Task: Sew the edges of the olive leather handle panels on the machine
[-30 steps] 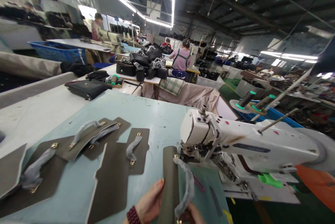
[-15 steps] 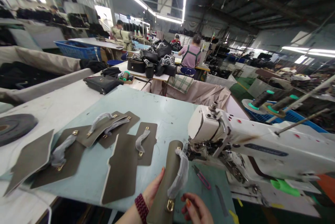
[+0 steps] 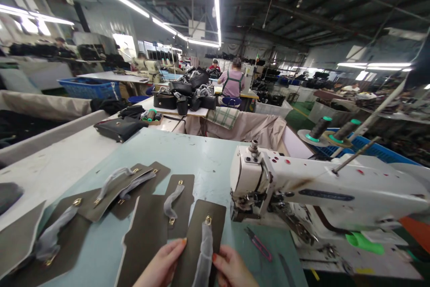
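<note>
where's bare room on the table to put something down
The pale blue tabletop is mostly bare beyond the flat olive-brown panels, left of the white sewing machine; a narrower gap separates the held panel from the pink-handled snips. The left side is most crowded, with overlapping panels.

No txt legible; nameplate (image 3: pixel 326 194) on sewing mach (image 3: pixel 312 170) (white one) too blurred

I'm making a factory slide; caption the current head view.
Left hand and right hand hold a dark panel with a wrapped handle beside a white sewing machine.
</note>
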Motion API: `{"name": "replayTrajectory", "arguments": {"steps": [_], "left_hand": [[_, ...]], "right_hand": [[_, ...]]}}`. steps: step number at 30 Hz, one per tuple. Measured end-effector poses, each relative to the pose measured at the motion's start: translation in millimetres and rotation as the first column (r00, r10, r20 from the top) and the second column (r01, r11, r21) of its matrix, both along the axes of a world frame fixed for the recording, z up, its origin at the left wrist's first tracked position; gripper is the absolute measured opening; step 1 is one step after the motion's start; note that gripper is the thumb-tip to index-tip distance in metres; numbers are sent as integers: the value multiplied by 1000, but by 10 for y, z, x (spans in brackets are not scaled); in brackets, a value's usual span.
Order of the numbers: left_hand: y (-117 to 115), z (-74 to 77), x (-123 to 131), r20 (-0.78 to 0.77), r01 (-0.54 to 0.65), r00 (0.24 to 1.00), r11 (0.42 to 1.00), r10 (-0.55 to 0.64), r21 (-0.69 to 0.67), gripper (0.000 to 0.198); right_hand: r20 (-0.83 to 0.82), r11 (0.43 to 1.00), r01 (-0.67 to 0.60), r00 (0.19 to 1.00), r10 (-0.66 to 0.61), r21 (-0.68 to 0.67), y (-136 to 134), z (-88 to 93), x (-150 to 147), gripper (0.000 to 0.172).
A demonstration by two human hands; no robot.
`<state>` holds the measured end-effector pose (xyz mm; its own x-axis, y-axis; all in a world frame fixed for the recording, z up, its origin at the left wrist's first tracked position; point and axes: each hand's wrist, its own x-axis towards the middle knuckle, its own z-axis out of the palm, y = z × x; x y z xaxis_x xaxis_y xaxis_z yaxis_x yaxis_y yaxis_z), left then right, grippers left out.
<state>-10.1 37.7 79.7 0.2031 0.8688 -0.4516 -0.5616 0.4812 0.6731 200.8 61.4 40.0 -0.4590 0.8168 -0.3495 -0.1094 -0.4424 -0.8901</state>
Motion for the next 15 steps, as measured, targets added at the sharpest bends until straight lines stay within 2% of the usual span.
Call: {"name": "replayTrajectory", "arguments": {"steps": [3, 5, 7, 9, 11, 12, 15], "left_hand": [[122, 148, -318, -286, -104, 952, 994, 108, 30, 45], [201, 237, -565, -412, -198, 881, 972, 232, 126, 55], [243, 292, -804, -520, -265, 779, 936, 350, 232, 61], [241, 305, -995, -647, -296, 632, 905, 426, 306, 62], [217, 277, -1105, -742, -281, 494, 891, 453, 356, 61], [211, 250, -1125, -767, -249, 460, 894, 448, 373, 60], [280, 131, -1067, -788, -106, 474, 914, 392, 391, 56]], "right_hand": [[-115, 1000, -16, 993, 16, 5, 115, 77, -235, 72], [-205, 997, 82, 975, -84, -17, 233, 151, -428, 68], [-287, 970, 228, 927, -242, -81, 395, 208, -617, 62], [-323, 929, 348, 871, -371, -127, 593, 226, -766, 56], [-337, 882, 444, 815, -472, -160, 802, 209, -852, 55], [-340, 857, 484, 787, -515, -180, 898, 197, -872, 57], [-346, 813, 532, 736, -582, -237, 1081, 183, -857, 57]]}}
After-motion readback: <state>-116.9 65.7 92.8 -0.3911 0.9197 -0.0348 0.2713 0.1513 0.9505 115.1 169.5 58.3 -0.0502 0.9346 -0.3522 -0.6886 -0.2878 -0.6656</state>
